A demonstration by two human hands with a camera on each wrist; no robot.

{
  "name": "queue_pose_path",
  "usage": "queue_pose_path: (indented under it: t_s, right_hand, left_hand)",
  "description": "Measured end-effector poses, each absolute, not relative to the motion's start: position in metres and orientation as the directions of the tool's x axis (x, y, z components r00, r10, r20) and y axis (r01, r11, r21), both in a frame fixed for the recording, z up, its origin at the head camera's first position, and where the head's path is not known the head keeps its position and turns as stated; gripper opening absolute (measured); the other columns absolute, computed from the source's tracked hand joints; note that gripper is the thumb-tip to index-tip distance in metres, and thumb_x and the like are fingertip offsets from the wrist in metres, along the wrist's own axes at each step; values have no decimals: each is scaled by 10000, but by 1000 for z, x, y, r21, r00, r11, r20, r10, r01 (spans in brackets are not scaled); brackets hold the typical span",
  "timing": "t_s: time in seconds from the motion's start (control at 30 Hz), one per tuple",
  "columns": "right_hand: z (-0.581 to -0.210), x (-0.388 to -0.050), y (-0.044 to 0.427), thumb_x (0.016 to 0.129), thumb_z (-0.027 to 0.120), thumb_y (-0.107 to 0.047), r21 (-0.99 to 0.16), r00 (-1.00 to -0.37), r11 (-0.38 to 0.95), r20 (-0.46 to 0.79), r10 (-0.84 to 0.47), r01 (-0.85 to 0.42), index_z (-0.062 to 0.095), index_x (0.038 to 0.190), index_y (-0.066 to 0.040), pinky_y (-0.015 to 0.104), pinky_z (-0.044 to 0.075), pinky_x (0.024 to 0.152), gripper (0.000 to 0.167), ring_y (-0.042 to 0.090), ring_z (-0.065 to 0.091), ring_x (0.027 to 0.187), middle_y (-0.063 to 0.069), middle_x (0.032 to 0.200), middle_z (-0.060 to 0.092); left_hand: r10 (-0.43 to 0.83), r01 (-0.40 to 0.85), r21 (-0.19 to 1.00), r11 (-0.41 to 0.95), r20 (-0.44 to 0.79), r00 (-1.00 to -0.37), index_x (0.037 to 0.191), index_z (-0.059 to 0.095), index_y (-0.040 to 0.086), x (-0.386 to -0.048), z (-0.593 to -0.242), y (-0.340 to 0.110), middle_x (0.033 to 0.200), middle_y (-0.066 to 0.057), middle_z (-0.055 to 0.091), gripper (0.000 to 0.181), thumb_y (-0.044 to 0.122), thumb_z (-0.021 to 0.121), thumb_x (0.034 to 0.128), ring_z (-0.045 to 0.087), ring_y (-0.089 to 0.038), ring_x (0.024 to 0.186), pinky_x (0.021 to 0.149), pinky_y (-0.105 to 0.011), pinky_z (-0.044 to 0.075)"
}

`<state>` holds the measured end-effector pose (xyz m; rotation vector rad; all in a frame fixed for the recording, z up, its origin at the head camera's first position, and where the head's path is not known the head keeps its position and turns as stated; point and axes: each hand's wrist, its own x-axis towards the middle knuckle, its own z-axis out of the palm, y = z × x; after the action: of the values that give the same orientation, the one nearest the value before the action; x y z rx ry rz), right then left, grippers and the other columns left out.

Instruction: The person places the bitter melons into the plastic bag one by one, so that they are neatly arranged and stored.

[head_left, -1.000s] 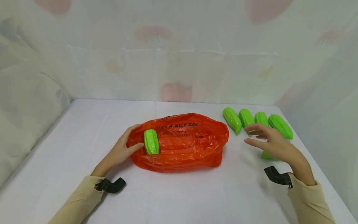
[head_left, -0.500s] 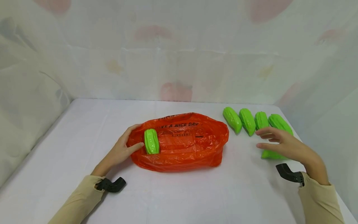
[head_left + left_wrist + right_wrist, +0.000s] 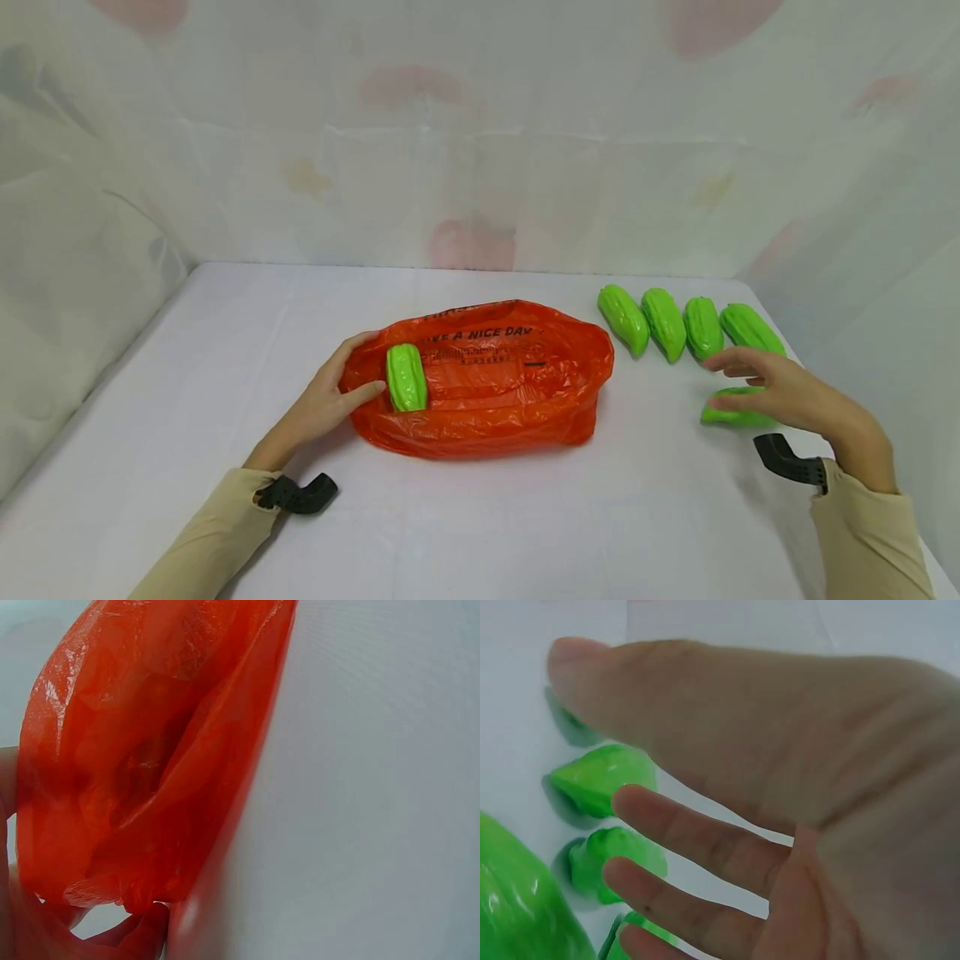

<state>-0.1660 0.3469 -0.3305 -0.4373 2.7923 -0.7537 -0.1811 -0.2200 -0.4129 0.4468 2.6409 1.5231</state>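
Clasping the left end of the red bag [image 3: 480,437] between thumb and fingers of the left hand [image 3: 326,398], with the forearm slanting in from the lower left. Holding nothing in the released right hand [image 3: 802,396], bent inward at the wrist, with thumb and fingers apart above a lone green fruit [image 3: 723,416]; cannot tell whether touching it. See a ridged fruit [image 3: 406,379] inside the bag, close to the left thumb. Beyond the right hand, see four fruits in a row [image 3: 663,325] across the white table [image 3: 480,533].
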Motion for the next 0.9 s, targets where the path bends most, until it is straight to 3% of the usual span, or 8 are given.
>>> queue_pose_path:
  t_s: [0.1, 0.2, 0.47, 0.57, 0.63, 0.7, 0.8, 0.9]
  right_hand:
    - [-331, -166, 348, 852, 782, -250, -515, -933, 831, -151, -328, -209, 572, 1305, -39, 471, 450, 933, 542, 446, 508, 1241, 183, 1335, 578]
    - [-332, -167, 350, 840, 791, -246, -514, -932, 836, -173, -319, -191, 571, 1305, -20, 582, 431, 926, 562, 512, 470, 1256, 222, 1346, 567]
    - [-340, -171, 362, 820, 802, -197, -491, -924, 847, -189, -333, -205, 565, 1307, 21, 558, 450, 907, 583, 550, 439, 1259, 277, 1357, 547]
    - [-343, -172, 367, 808, 813, -223, -459, -925, 864, -197, -324, -205, 581, 1298, -8, 413, 471, 896, 583, 518, 462, 1256, 245, 1350, 567]
    - [-345, -173, 369, 794, 824, -230, -443, -925, 871, -195, -326, -213, 597, 1284, -24, 286, 464, 863, 579, 404, 519, 1246, 222, 1334, 587]
    - [-346, -174, 372, 779, 831, -223, -437, -924, 873, -199, -327, -215, 611, 1271, -42, 197, 444, 824, 568, 126, 551, 1203, 209, 1325, 596]
    - [-348, -175, 375, 758, 831, -176, -444, -919, 868, -201, -339, -223, 628, 1241, -46, 150, 435, 798, 540, -210, 394, 1058, 222, 1305, 605]
    - [-351, -176, 377, 749, 823, -141, -445, -917, 867, -207, -342, -223, 636, 1223, -48, 154, 438, 789, 518, -275, 304, 1000, 233, 1292, 609]
  left_hand:
    - [280, 218, 857, 467, 91, -956, 1539, 285, 172, -181, -413, -220, 1530, -147, 398, 677, 183, 636, 961, 385, -356, 1386, 1084, -614, 354]
    - [282, 220, 857, 465, 92, -955, 1540, 285, 167, -181, -413, -220, 1531, -151, 395, 678, 180, 636, 960, 380, -358, 1389, 1088, -619, 348]
    - [280, 218, 856, 468, 90, -956, 1543, 280, 166, -182, -414, -220, 1519, -159, 405, 685, 180, 637, 958, 395, -363, 1376, 1077, -614, 363]
    - [283, 221, 856, 467, 92, -955, 1543, 279, 164, -182, -414, -220, 1520, -159, 404, 686, 178, 637, 958, 399, -363, 1371, 1072, -612, 371]
    - [284, 222, 857, 464, 94, -954, 1543, 279, 163, -182, -414, -220, 1522, -158, 401, 686, 177, 637, 958, 398, -361, 1371, 1071, -614, 371]
    - [284, 224, 857, 463, 96, -954, 1540, 285, 163, -182, -414, -220, 1524, -154, 401, 683, 178, 641, 957, 391, -356, 1377, 1082, -614, 356]
    - [281, 227, 855, 466, 100, -955, 1534, 296, 165, -182, -415, -221, 1525, -147, 404, 679, 180, 649, 954, 382, -348, 1384, 1094, -615, 335]
    - [280, 229, 853, 469, 103, -955, 1530, 302, 166, -182, -415, -221, 1524, -143, 407, 676, 181, 653, 952, 380, -345, 1386, 1095, -615, 330]
